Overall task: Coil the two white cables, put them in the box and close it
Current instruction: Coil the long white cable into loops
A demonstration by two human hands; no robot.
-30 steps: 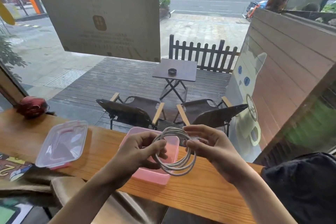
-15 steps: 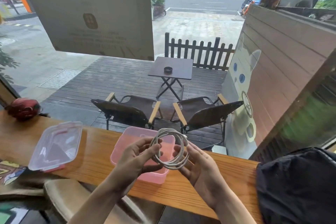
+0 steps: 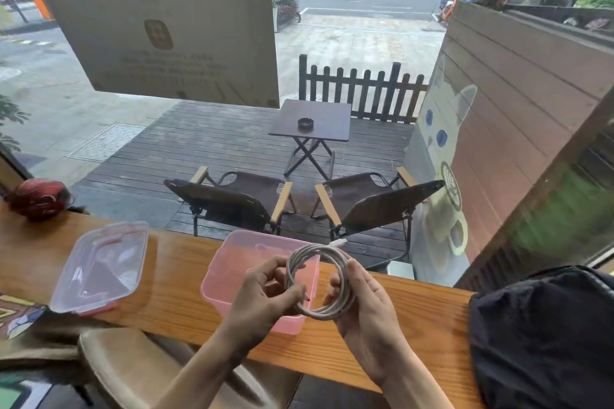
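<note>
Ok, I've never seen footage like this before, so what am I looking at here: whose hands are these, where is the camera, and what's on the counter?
There is no machine here. A person works with bare hands, and the single camera sits on their head, looking forward and down, so the arms come in from the bottom edge.

The left hand and the right hand together hold one white cable wound into a coil, just above an open pink box. The box stands on a wooden counter that runs along a window. Its clear lid lies further left on the counter, off the box. A red object sits at the far left and a dark bag at the right.

I can make out only one cable. The chairs and small table are outside, beyond the glass.
</note>
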